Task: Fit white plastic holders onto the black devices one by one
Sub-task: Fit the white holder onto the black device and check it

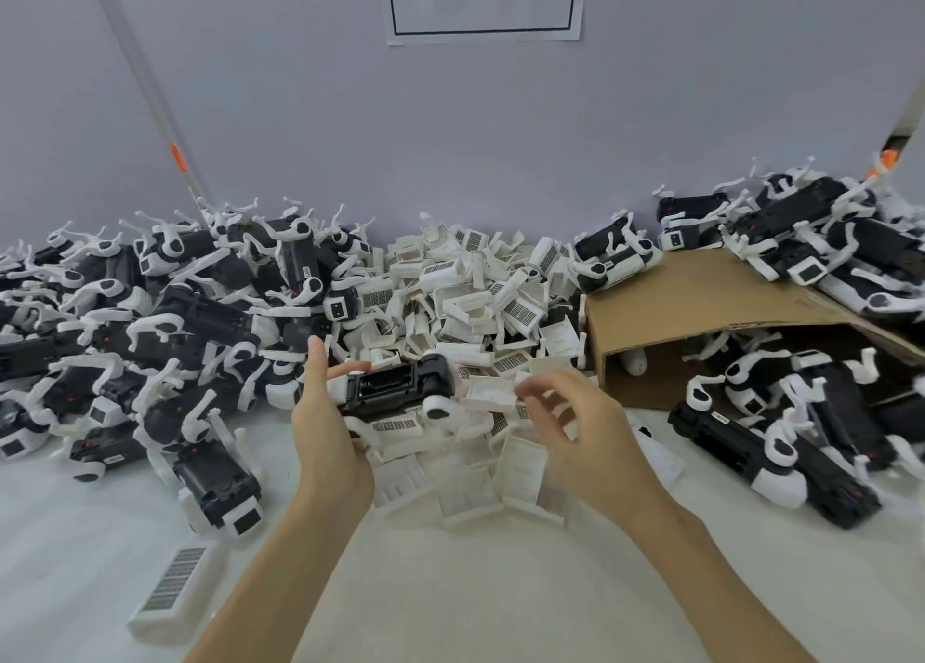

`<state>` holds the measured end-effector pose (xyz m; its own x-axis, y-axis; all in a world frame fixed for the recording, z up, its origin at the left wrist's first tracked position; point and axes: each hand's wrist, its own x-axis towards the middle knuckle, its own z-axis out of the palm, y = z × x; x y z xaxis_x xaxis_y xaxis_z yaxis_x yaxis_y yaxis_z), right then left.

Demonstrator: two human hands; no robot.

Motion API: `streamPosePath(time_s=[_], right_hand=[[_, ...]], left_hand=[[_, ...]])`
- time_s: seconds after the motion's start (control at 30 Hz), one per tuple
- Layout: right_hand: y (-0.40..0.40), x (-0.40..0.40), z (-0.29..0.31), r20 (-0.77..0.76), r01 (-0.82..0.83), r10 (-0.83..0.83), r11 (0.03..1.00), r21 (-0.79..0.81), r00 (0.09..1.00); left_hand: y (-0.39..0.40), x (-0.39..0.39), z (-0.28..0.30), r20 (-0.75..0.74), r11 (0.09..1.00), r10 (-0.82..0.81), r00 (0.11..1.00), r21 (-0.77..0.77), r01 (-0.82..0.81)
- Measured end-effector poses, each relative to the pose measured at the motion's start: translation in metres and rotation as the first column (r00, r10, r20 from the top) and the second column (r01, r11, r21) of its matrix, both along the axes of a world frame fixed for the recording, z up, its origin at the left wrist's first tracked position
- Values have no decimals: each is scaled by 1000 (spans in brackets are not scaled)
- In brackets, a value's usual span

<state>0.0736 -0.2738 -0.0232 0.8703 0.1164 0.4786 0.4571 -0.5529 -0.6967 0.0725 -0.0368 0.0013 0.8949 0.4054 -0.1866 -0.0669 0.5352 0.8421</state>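
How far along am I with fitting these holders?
Done: unclear; I can't tell which piled devices are fitted. In hand: the left hand holds a black device; the right hand reaches a white holder. Left: a big holder pile remains.

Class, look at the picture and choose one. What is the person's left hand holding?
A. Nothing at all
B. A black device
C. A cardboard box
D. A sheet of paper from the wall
B. The left hand holds a black device from its left end, its open recess facing up, above the pile of white holders, while the right hand pinches a white holder beside it.
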Motion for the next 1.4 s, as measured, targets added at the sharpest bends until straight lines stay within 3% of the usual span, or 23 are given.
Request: streamPosePath(time_s=[0.13,0.27,0.5,0.87,0.97,1.1,1.23,1.3,1.4], right_hand=[[-8,4,-5,-159,-75,57,991,-111,986],[-6,7,-11,-190,-100,53,964,-246,980],[-6,9,-16,-202,-101,61,977,-190,977],[-19,14,-9,-238,11,38,979,202,971],[-14,12,-5,-220,14,67,937,349,973],[-8,6,2,-185,-13,135,838,545,974],[3,0,7,-183,-21,151,824,566,971],[6,-1,8,-194,-43,184,822,567,964],[8,-1,12,-226,-124,374,715,688,899]], left_hand=[[-4,1,3,-4,993,-88,996,-76,87],[-10,1,6,79,991,-129,988,-8,130],[-19,1,-2,67,977,-204,977,83,199],[-8,2,-5,27,991,-130,991,32,129],[-7,1,-3,51,972,-221,974,98,215],[-16,-4,-3,63,875,-430,901,277,398],[-34,-14,-7,96,767,-597,796,360,532],[-40,-17,-11,92,764,-597,797,368,530],[-43,-16,-14,44,785,-546,837,375,493]])
